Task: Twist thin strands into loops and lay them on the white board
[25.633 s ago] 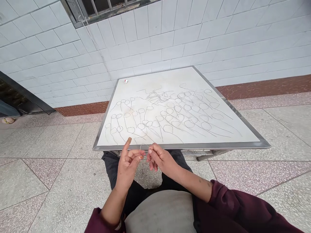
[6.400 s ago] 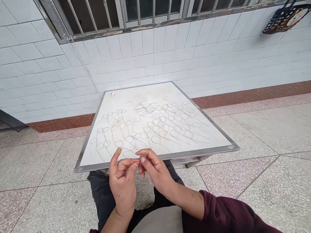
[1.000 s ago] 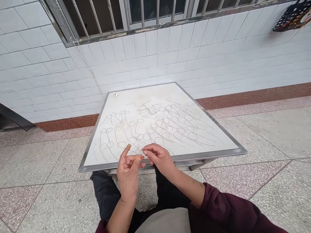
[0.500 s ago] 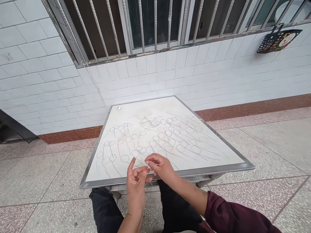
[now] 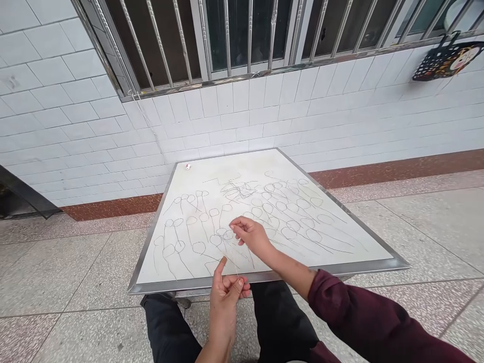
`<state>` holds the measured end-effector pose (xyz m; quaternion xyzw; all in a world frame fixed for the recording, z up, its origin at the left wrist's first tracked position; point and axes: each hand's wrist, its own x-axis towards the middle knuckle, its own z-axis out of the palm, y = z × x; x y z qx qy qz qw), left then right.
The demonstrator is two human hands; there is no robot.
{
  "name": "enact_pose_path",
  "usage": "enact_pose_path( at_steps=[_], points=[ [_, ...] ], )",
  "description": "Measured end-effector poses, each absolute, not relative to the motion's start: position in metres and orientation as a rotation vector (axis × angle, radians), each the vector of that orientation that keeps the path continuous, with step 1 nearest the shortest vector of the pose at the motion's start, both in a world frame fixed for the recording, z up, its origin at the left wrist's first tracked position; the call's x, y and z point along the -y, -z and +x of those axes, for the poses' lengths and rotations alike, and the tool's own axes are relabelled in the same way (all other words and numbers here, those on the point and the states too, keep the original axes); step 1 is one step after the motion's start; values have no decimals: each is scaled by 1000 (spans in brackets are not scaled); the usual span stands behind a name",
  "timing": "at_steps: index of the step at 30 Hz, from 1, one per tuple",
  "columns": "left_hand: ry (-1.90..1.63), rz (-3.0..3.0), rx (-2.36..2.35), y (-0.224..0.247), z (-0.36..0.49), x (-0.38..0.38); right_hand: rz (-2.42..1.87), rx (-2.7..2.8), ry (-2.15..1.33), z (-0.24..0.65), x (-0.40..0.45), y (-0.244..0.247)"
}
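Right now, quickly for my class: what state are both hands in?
Left hand: closed, pinching a thin wire.
Right hand: pinched closed; whether holding anything can't be told.

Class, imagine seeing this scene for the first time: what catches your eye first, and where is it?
Probably the many thin looped strands spread across the white tabletop, with a tangle towards its far side. Next, the left hand pinches a pale strand at the near edge, while the right hand is over the tabletop. A patterned bag hangs at the barred window's lower edge, upper right.
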<state>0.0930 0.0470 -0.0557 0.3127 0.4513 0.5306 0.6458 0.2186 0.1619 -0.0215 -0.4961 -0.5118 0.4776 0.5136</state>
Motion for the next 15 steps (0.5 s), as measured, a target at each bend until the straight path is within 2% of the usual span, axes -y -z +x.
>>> enact_pose_path(
  at_steps=[8,15],
  points=[
    [-1004,686,-1099,89,73,-45,-1228,1112,-1128,207,-281,-13],
    [-1069,596,-1195,105,51,-44,-1379,994,-1264,180,-364,-1]
  ],
)
